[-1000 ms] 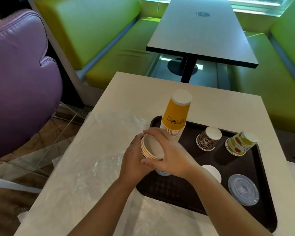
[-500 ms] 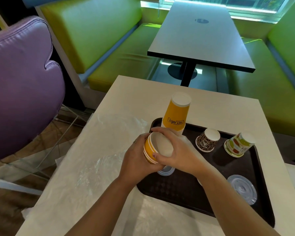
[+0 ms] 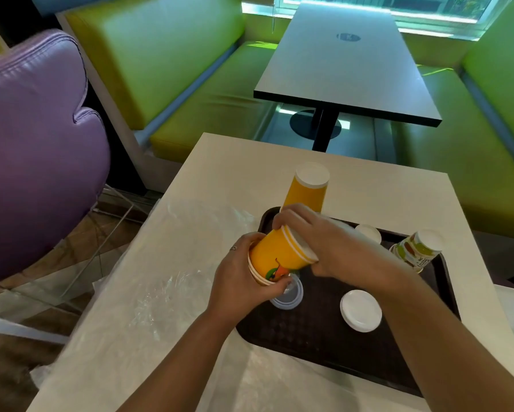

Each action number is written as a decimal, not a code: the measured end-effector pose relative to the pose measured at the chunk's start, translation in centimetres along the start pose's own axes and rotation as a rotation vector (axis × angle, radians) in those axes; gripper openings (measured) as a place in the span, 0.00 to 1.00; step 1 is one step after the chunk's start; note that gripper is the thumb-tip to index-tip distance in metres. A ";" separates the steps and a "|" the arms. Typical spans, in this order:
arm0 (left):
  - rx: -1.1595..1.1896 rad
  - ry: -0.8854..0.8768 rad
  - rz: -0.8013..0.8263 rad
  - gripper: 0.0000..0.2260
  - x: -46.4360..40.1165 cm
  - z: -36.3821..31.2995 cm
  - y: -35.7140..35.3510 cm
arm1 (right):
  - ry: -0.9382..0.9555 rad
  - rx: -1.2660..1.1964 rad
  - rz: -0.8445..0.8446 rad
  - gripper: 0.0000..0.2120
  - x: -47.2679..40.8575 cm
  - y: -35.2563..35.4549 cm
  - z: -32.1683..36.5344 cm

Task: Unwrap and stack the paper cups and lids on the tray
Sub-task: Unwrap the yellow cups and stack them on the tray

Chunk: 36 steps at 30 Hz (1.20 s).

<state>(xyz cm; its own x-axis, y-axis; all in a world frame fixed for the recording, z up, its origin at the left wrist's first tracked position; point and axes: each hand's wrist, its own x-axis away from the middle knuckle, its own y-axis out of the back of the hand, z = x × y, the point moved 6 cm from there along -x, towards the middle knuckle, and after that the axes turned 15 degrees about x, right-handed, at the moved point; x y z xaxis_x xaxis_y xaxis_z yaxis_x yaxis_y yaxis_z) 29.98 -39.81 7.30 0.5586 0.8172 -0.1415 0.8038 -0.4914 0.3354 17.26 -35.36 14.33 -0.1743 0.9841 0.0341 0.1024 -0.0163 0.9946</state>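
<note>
Both hands hold a short stack of orange paper cups (image 3: pixel 279 254) lying on its side above the left end of the dark brown tray (image 3: pixel 315 346). My left hand (image 3: pixel 240 281) grips its rim end; my right hand (image 3: pixel 324 245) curls over its base end. A tall upside-down stack of orange cups (image 3: pixel 307 188) stands at the tray's far left corner. A small upside-down cup (image 3: pixel 368 233) shows behind my right hand. A fruit-patterned cup stack (image 3: pixel 416 251) leans at the far right. A white lid (image 3: pixel 360 310) and a clear lid (image 3: pixel 288 295) lie on the tray.
Crumpled clear plastic wrap (image 3: pixel 160 281) covers the white table (image 3: pixel 368 191) left of and in front of the tray. A purple chair (image 3: pixel 32 150) stands to the left. Green benches (image 3: pixel 190 84) and a grey table (image 3: pixel 344 66) lie beyond.
The held cup stack has turned from mouth-up to lying on its side, showing its orange wall. My right hand has moved to its base end, uncovering the white lid.
</note>
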 end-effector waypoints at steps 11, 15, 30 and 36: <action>0.001 0.096 -0.062 0.37 -0.3 0.9 1.0 | -0.437 -0.758 -0.685 0.39 -0.3 4.1 -6.2; -0.004 0.111 -0.043 0.38 -0.5 0.9 0.6 | -0.618 -1.190 -0.733 0.39 -1.7 0.6 -8.2; 0.037 0.113 -0.039 0.38 -1.1 1.2 0.3 | -0.772 -1.139 -0.402 0.38 -2.5 -9.7 -7.5; 0.050 0.115 -0.039 0.38 -1.0 1.4 0.2 | -0.815 -1.009 -0.344 0.37 -2.2 -11.0 -7.0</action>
<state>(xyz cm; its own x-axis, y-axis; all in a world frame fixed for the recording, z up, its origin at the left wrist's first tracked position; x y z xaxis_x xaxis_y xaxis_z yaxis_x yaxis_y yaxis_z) 29.85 -41.18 6.20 0.5017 0.8638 -0.0449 0.8354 -0.4705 0.2841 9.66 -38.56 4.00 0.6199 0.7829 0.0527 -0.6518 0.4763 0.5901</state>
